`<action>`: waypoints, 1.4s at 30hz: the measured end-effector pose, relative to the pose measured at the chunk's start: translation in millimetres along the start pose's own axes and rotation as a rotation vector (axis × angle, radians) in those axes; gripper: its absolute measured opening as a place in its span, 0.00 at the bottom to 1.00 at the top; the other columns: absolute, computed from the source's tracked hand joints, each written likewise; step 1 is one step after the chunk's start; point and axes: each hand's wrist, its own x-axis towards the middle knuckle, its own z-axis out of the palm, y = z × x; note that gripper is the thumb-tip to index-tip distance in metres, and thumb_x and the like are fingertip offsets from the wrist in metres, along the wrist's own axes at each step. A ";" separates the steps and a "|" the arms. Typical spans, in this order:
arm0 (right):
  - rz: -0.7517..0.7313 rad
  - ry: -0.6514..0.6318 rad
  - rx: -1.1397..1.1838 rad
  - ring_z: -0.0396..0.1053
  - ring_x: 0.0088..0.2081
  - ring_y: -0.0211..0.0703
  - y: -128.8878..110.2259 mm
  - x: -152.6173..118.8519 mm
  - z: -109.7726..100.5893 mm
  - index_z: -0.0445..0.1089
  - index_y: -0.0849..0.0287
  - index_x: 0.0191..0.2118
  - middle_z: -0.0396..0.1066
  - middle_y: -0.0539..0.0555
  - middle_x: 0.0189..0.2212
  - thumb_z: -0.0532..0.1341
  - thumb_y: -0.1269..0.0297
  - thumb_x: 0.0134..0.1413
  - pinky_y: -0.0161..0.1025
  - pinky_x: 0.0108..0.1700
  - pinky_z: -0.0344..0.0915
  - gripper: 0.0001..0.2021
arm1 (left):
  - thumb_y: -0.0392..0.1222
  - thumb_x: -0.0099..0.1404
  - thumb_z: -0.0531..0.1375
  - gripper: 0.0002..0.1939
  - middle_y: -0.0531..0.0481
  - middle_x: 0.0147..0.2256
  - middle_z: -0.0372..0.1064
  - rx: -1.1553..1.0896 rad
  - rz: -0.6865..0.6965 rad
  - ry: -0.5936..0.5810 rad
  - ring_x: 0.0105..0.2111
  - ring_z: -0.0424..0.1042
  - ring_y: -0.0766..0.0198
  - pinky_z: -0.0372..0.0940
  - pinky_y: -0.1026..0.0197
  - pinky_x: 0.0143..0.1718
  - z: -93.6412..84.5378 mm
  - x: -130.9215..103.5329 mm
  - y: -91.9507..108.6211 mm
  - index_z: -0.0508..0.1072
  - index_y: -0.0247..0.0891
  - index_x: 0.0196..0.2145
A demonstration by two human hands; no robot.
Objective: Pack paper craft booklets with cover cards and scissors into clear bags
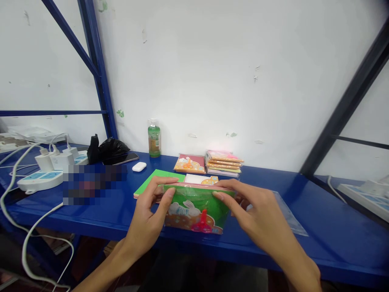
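The left hand (146, 227) and the right hand (264, 215) are pinching the green packet (188, 196) near both ends of its upper edge, so they are sharing the weight. The thumbs are pressing the near face; the other fingers, partly hidden, are probably supporting behind. The packet is hanging below the fingertips, above the front of the tabletop (328, 215). Beyond, stacked packets (225, 164) are resting near the wall (212, 81).

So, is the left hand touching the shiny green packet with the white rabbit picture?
Touching. The head view shows it: the thumb of the left hand presses on the green packet, near its top left corner.
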 end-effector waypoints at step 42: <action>0.076 -0.119 0.002 0.71 0.32 0.40 1.4 1.1 3.1 0.70 0.44 0.43 0.77 0.40 0.34 0.55 0.53 0.69 0.38 0.33 0.59 0.08 | 0.48 0.71 0.57 0.11 0.50 0.41 0.75 0.000 -0.046 -0.017 0.40 0.76 0.58 0.66 0.61 0.36 4.4 -3.6 -0.4 0.67 0.45 0.49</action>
